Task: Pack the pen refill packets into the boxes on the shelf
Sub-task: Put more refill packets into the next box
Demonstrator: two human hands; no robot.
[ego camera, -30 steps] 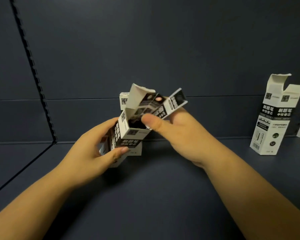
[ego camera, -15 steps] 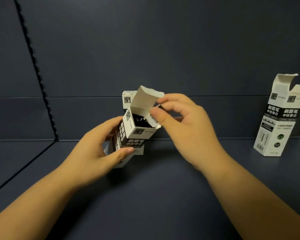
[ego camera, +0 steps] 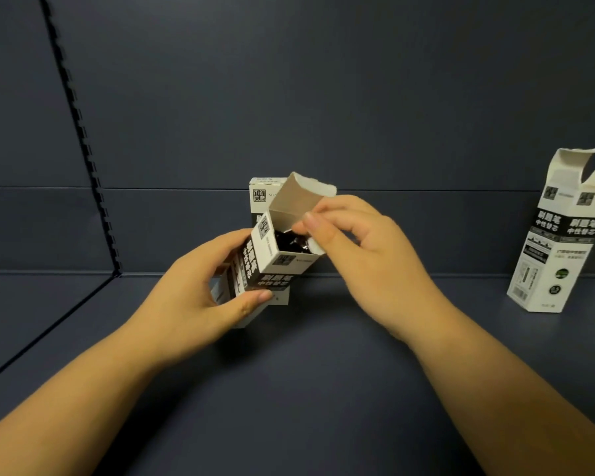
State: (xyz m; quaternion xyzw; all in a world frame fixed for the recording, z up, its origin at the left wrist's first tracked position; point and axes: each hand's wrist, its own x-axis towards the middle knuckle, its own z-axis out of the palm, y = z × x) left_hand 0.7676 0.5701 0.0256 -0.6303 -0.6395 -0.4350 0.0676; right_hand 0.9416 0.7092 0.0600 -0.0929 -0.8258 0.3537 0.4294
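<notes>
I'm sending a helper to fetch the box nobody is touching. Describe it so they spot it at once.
Start at the dark shelf and follow its floor to the far right. There an open white-and-black refill box stands upright by itself, top flaps raised. Unlike the box gripped by the left hand, with the right hand at its mouth, no hand touches it.

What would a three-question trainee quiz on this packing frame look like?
1. True or false: the top flap of the held box is closed.
2. Which hand grips that box: A left, B right?
3. Fill in: the open box at the right stands ___ on the shelf.

Key: 1 false; 2 A; 3 upright.
</notes>
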